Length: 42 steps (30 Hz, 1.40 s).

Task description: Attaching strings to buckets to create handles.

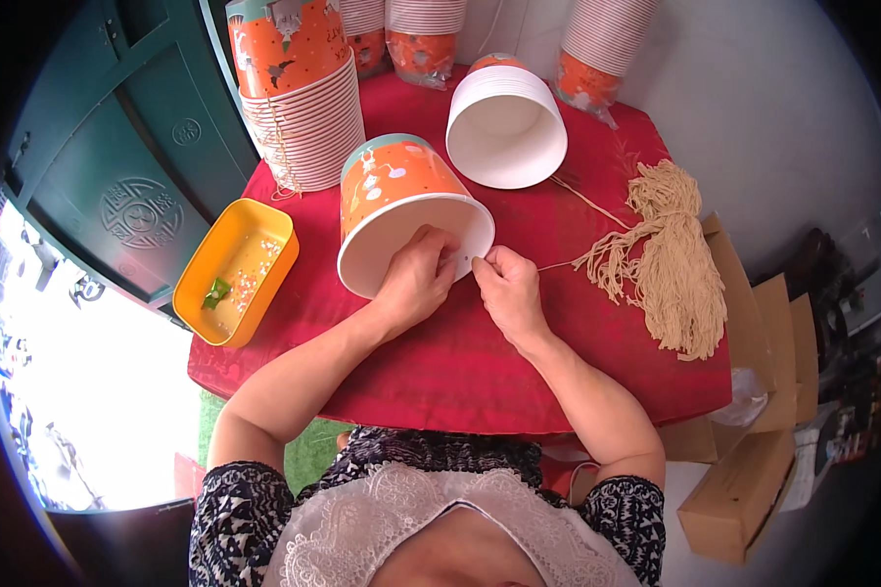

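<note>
An orange paper bucket point(392, 181) with a white rim and pale drawings lies tilted on the table, its mouth facing me. Inside that mouth is my left hand point(421, 274), its fingers curled together; what they hold, if anything, is hidden. Just outside the right side of the rim, beside a small dark hole, my right hand point(509, 292) pinches the end of a thin beige cord point(556, 265). The cord runs right, toward a thick bundle of beige cords point(680, 264).
Another bucket point(507, 127) lies behind, white inside. A tall bucket stack point(303, 127) rises at the back left, with wrapped stacks point(607, 49) farther back. A yellow tray point(282, 256) holding small bits sits left on the red tablecloth point(440, 382). Cardboard boxes point(734, 499) stand right.
</note>
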Each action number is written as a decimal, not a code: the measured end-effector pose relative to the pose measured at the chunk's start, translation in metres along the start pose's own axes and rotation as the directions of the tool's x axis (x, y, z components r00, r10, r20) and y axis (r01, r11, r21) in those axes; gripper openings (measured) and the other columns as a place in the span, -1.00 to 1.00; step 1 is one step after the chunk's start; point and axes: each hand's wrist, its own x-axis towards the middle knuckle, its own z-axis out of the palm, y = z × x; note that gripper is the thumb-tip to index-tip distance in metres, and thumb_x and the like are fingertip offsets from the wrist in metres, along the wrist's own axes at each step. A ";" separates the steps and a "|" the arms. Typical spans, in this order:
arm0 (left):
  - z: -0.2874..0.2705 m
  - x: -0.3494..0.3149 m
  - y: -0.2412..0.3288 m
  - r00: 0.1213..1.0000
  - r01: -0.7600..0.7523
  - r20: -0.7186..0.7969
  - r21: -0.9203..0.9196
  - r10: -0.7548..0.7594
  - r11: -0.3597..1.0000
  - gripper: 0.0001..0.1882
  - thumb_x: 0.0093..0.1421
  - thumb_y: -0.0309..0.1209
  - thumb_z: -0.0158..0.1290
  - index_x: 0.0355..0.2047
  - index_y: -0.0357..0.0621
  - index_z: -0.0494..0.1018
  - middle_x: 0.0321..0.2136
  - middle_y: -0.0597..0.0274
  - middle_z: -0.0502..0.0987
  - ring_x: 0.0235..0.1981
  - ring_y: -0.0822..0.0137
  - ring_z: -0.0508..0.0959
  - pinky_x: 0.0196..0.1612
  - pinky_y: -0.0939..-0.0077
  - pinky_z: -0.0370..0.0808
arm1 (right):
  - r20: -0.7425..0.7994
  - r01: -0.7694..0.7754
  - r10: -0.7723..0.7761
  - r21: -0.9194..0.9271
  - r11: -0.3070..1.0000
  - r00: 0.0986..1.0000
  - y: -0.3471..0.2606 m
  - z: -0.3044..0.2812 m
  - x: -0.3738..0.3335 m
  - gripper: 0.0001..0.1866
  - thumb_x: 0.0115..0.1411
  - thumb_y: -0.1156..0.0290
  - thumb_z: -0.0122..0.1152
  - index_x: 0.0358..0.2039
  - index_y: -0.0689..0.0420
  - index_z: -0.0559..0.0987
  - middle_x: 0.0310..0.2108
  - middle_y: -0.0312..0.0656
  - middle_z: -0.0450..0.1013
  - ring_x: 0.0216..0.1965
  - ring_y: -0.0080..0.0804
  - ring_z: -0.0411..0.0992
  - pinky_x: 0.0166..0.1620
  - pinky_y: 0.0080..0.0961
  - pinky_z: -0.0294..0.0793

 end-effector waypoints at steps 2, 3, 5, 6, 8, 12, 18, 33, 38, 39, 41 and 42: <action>0.000 0.000 0.000 1.000 0.014 0.016 0.003 -0.014 1.000 -0.78 0.04 -0.58 0.11 -0.26 -0.32 0.44 -0.29 -0.04 0.48 -0.28 0.02 0.53 -0.18 0.22 0.48 | 0.011 -0.021 0.021 0.004 1.000 1.000 -0.002 -0.001 0.001 -0.78 0.20 0.50 0.14 -0.57 0.29 0.45 -0.72 -0.40 0.28 -0.63 -0.74 0.16 -0.59 -0.56 0.18; -0.001 0.000 0.003 1.000 0.013 0.018 0.002 -0.013 1.000 -0.78 0.04 -0.58 0.11 -0.26 -0.32 0.44 -0.29 -0.04 0.48 -0.28 0.02 0.53 -0.18 0.22 0.48 | 0.025 -0.030 0.029 0.031 0.999 0.999 -0.003 -0.003 0.001 -0.79 0.20 0.50 0.14 -0.57 0.29 0.46 -0.71 -0.41 0.29 -0.63 -0.74 0.16 -0.59 -0.57 0.18; -0.004 0.000 0.010 0.996 0.064 0.071 -0.016 -0.063 0.998 -0.72 0.00 -0.57 0.14 -0.24 -0.31 0.43 -0.26 -0.05 0.46 -0.29 0.01 0.53 -0.19 0.21 0.49 | 0.037 -0.039 0.037 0.057 0.998 0.999 -0.003 -0.005 0.000 -0.79 0.20 0.50 0.14 -0.56 0.29 0.47 -0.70 -0.43 0.29 -0.62 -0.74 0.17 -0.58 -0.57 0.18; -0.004 -0.001 0.010 0.996 0.063 0.072 -0.015 -0.061 0.998 -0.72 0.00 -0.57 0.14 -0.24 -0.31 0.43 -0.26 -0.05 0.46 -0.29 0.01 0.53 -0.19 0.21 0.49 | 0.045 -0.054 0.051 0.067 0.996 0.998 -0.004 -0.005 0.000 -0.79 0.21 0.50 0.15 -0.55 0.29 0.47 -0.69 -0.44 0.29 -0.62 -0.75 0.16 -0.58 -0.58 0.17; -0.004 -0.005 0.008 0.996 -0.082 0.033 0.073 0.080 0.994 -0.70 -0.02 -0.57 0.15 -0.23 -0.31 0.42 -0.26 -0.06 0.45 -0.30 0.01 0.53 -0.22 0.21 0.49 | 0.052 -0.069 0.065 0.077 0.995 0.997 -0.004 -0.005 0.000 -0.80 0.21 0.50 0.15 -0.55 0.29 0.48 -0.68 -0.45 0.30 -0.61 -0.76 0.16 -0.58 -0.59 0.17; -0.004 -0.005 0.005 0.998 -0.030 0.055 0.009 0.029 1.000 -0.69 -0.02 -0.58 0.15 -0.22 -0.31 0.40 -0.26 -0.08 0.45 -0.31 0.01 0.53 -0.24 0.21 0.49 | 0.057 -0.057 0.051 0.102 0.993 0.997 -0.006 -0.006 -0.004 -0.81 0.22 0.49 0.16 -0.52 0.29 0.50 -0.67 -0.48 0.28 -0.60 -0.77 0.15 -0.57 -0.62 0.15; -0.005 -0.008 0.003 0.995 0.015 0.096 -0.159 0.000 0.987 -0.65 0.01 -0.61 0.18 -0.18 -0.27 0.35 -0.30 0.10 0.46 -0.34 0.28 0.52 -0.29 0.40 0.48 | 0.061 0.041 -0.047 0.092 0.995 0.997 -0.013 -0.005 -0.012 -0.87 0.24 0.50 0.17 -0.42 0.29 0.54 -0.63 -0.49 0.31 -0.57 -0.79 0.18 -0.54 -0.67 0.18; -0.004 -0.012 0.018 0.969 -0.234 -0.074 0.011 0.235 0.972 -0.45 -0.07 -0.73 0.12 -0.07 -0.26 0.17 -0.37 -0.02 0.38 -0.41 0.02 0.49 -0.38 0.26 0.45 | 0.177 0.216 -0.232 0.105 0.971 0.957 -0.018 -0.005 -0.015 -0.81 0.23 0.55 0.15 -0.14 0.31 0.50 -0.57 -0.39 0.39 -0.53 -0.75 0.29 -0.45 -0.68 0.32; -0.006 -0.013 0.018 0.975 -0.207 -0.092 -0.041 0.203 0.977 -0.48 -0.05 -0.72 0.13 -0.07 -0.26 0.20 -0.38 0.06 0.40 -0.42 0.16 0.49 -0.38 0.32 0.46 | 0.125 0.222 -0.225 0.044 0.974 0.966 -0.021 -0.004 -0.016 -0.76 0.18 0.57 0.21 -0.13 0.31 0.49 -0.62 -0.37 0.34 -0.56 -0.73 0.28 -0.46 -0.66 0.32; -0.006 -0.012 0.019 0.968 -0.229 -0.110 -0.029 0.224 0.973 -0.49 -0.04 -0.71 0.13 -0.07 -0.26 0.21 -0.37 0.08 0.41 -0.43 0.19 0.48 -0.38 0.35 0.47 | 0.112 0.222 -0.225 0.038 0.974 0.968 -0.022 -0.004 -0.017 -0.79 0.18 0.57 0.20 -0.15 0.31 0.49 -0.62 -0.37 0.35 -0.56 -0.73 0.28 -0.46 -0.66 0.32; -0.007 -0.012 0.021 0.966 -0.238 -0.116 -0.033 0.233 0.971 -0.49 -0.04 -0.71 0.13 -0.07 -0.25 0.21 -0.38 0.10 0.40 -0.43 0.22 0.48 -0.38 0.38 0.47 | 0.096 0.220 -0.222 0.033 0.975 0.970 -0.022 -0.004 -0.017 -0.81 0.18 0.58 0.20 -0.18 0.31 0.49 -0.62 -0.36 0.35 -0.56 -0.73 0.28 -0.46 -0.66 0.32; -0.007 -0.012 0.022 0.962 -0.248 -0.127 -0.034 0.242 0.968 -0.50 -0.03 -0.70 0.13 -0.07 -0.25 0.22 -0.38 0.12 0.40 -0.43 0.25 0.47 -0.38 0.41 0.47 | 0.084 0.243 -0.242 0.004 0.970 0.967 -0.021 -0.003 -0.017 -0.84 0.19 0.58 0.20 -0.21 0.31 0.49 -0.62 -0.36 0.36 -0.57 -0.73 0.28 -0.47 -0.66 0.32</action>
